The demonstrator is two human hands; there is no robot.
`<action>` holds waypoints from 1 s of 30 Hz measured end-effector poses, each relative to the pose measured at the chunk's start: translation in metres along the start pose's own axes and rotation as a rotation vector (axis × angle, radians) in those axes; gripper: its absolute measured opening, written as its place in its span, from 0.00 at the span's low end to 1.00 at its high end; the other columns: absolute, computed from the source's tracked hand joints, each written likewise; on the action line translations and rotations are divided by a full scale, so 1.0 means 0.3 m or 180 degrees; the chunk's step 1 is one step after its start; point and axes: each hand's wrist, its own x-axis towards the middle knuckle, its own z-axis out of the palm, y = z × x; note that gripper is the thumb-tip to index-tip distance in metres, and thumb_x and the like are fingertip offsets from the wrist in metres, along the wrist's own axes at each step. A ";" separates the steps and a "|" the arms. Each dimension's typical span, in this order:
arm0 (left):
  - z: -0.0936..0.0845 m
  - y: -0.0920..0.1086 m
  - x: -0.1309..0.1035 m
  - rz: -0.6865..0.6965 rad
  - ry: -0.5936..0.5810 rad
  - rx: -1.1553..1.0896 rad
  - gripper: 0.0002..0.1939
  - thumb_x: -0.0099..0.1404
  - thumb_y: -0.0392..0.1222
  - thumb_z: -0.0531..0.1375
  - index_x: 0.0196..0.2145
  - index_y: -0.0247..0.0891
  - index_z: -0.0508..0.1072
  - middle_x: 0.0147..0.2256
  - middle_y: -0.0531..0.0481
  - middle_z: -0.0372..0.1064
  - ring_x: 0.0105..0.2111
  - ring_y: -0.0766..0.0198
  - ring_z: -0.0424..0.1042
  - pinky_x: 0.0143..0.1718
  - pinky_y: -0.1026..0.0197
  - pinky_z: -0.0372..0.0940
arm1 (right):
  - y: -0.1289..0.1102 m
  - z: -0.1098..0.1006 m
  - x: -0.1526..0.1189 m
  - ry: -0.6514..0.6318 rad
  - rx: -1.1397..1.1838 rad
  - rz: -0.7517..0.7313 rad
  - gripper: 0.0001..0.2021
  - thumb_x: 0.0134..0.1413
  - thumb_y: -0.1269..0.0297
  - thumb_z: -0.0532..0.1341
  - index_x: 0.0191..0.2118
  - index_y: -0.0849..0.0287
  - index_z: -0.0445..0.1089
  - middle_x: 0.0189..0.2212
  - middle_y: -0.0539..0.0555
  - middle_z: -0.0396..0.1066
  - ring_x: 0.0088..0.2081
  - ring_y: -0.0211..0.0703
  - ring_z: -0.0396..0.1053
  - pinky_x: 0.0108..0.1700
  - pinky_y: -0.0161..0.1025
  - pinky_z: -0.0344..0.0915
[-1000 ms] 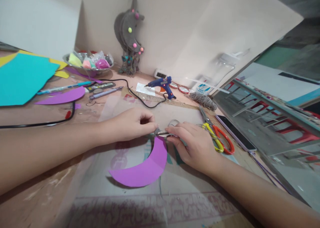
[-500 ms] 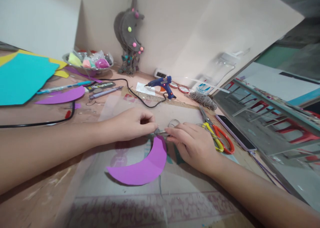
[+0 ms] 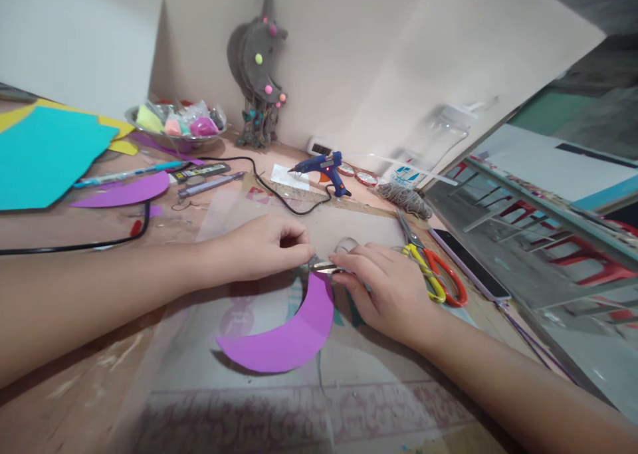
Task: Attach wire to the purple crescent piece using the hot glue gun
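Note:
A purple crescent hangs with its upper tip at the fingertips of my left hand, which are pinched together by a small bit of grey yarn. My right hand is closed around a small metal tool, whose tip reaches the yarn and the crescent's upper end. The tool's exact kind is hard to tell, since the fingers cover much of it. A loop of thin grey strand shows just above my right fingers.
Scissors and a phone lie at the right. A blue glue gun, grey yarn ball and bowl of clay stand behind. Teal sheets and a black cable are at the left.
The crescent has shifted slightly down and to the right. More of the metal tool shows between my hands, while both hands are in nearly the same place.

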 end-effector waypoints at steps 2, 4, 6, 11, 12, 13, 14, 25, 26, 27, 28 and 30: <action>0.000 0.000 0.000 -0.0013 0.0006 0.0027 0.09 0.57 0.40 0.53 0.22 0.36 0.64 0.18 0.58 0.59 0.19 0.72 0.59 0.22 0.69 0.52 | 0.000 0.000 0.000 -0.0021 -0.0025 -0.0027 0.10 0.60 0.64 0.53 0.41 0.62 0.68 0.29 0.55 0.70 0.31 0.41 0.64 0.33 0.37 0.58; 0.001 -0.001 0.001 -0.0027 0.0015 0.0050 0.09 0.58 0.40 0.53 0.22 0.36 0.65 0.19 0.58 0.59 0.19 0.72 0.59 0.22 0.68 0.52 | 0.000 0.001 0.001 -0.0026 -0.0047 -0.0047 0.10 0.61 0.64 0.53 0.41 0.62 0.68 0.29 0.54 0.70 0.31 0.41 0.63 0.33 0.38 0.58; 0.002 -0.004 0.001 -0.0012 0.0015 0.0049 0.09 0.58 0.41 0.53 0.22 0.36 0.65 0.18 0.58 0.59 0.19 0.72 0.59 0.22 0.68 0.52 | -0.001 0.001 0.003 -0.0030 -0.0070 -0.0058 0.10 0.61 0.64 0.53 0.41 0.62 0.69 0.29 0.54 0.70 0.31 0.41 0.63 0.33 0.38 0.58; 0.001 -0.006 0.002 0.0033 0.0008 0.0043 0.10 0.58 0.40 0.53 0.22 0.36 0.65 0.18 0.58 0.59 0.19 0.72 0.59 0.22 0.69 0.52 | 0.001 -0.001 0.003 0.0005 -0.0135 -0.0130 0.10 0.61 0.65 0.52 0.41 0.62 0.69 0.29 0.54 0.70 0.31 0.42 0.63 0.33 0.38 0.58; 0.001 -0.005 0.002 0.0034 0.0011 0.0048 0.10 0.58 0.40 0.53 0.21 0.36 0.64 0.18 0.58 0.59 0.19 0.72 0.59 0.22 0.69 0.52 | 0.002 0.000 0.002 0.0010 -0.0141 -0.0143 0.10 0.61 0.65 0.53 0.41 0.61 0.69 0.29 0.54 0.70 0.31 0.41 0.63 0.33 0.38 0.57; 0.001 -0.005 0.002 0.0032 0.0013 0.0051 0.10 0.58 0.40 0.53 0.21 0.36 0.64 0.18 0.58 0.59 0.19 0.72 0.59 0.22 0.69 0.52 | 0.003 0.001 0.000 0.0014 -0.0143 -0.0158 0.10 0.61 0.65 0.53 0.41 0.61 0.68 0.29 0.54 0.70 0.31 0.41 0.63 0.33 0.38 0.57; 0.001 -0.005 0.003 0.0031 0.0011 0.0047 0.10 0.58 0.40 0.53 0.21 0.36 0.64 0.18 0.58 0.59 0.19 0.72 0.59 0.22 0.69 0.52 | 0.004 0.002 -0.001 0.0012 -0.0145 -0.0167 0.09 0.61 0.65 0.53 0.41 0.61 0.68 0.29 0.54 0.70 0.31 0.41 0.63 0.33 0.38 0.57; 0.001 -0.001 -0.001 0.0003 0.0040 0.0039 0.11 0.60 0.41 0.53 0.22 0.35 0.65 0.18 0.59 0.58 0.18 0.73 0.58 0.21 0.68 0.51 | -0.001 -0.004 -0.010 0.0301 0.0670 0.0394 0.10 0.59 0.64 0.55 0.45 0.60 0.64 0.30 0.52 0.68 0.30 0.38 0.64 0.32 0.35 0.59; 0.000 0.001 -0.002 0.0005 0.0076 0.0020 0.11 0.60 0.41 0.53 0.23 0.35 0.65 0.18 0.59 0.58 0.18 0.73 0.58 0.21 0.68 0.50 | -0.003 -0.006 -0.010 0.0365 0.0864 0.0588 0.11 0.58 0.62 0.56 0.45 0.60 0.63 0.30 0.52 0.67 0.29 0.37 0.63 0.31 0.34 0.59; 0.000 0.003 -0.002 0.0006 0.0127 -0.0011 0.11 0.61 0.42 0.53 0.23 0.35 0.66 0.18 0.59 0.58 0.18 0.73 0.57 0.21 0.68 0.50 | -0.004 -0.008 -0.009 0.0380 0.1052 0.0788 0.12 0.56 0.60 0.58 0.43 0.60 0.63 0.29 0.50 0.67 0.28 0.36 0.63 0.30 0.33 0.58; 0.000 0.004 -0.003 0.0005 0.0183 -0.0048 0.12 0.61 0.43 0.52 0.23 0.35 0.65 0.18 0.58 0.59 0.18 0.73 0.58 0.21 0.68 0.51 | -0.005 -0.009 -0.006 0.0342 0.1237 0.0987 0.11 0.54 0.59 0.60 0.40 0.59 0.63 0.27 0.49 0.66 0.26 0.35 0.62 0.29 0.32 0.58; 0.000 0.007 -0.004 0.0005 0.0314 -0.0130 0.12 0.62 0.43 0.52 0.24 0.36 0.65 0.19 0.58 0.60 0.19 0.72 0.58 0.22 0.68 0.51 | -0.003 -0.008 0.005 0.0135 0.1590 0.1348 0.10 0.52 0.58 0.61 0.32 0.59 0.63 0.22 0.46 0.63 0.23 0.33 0.59 0.26 0.31 0.55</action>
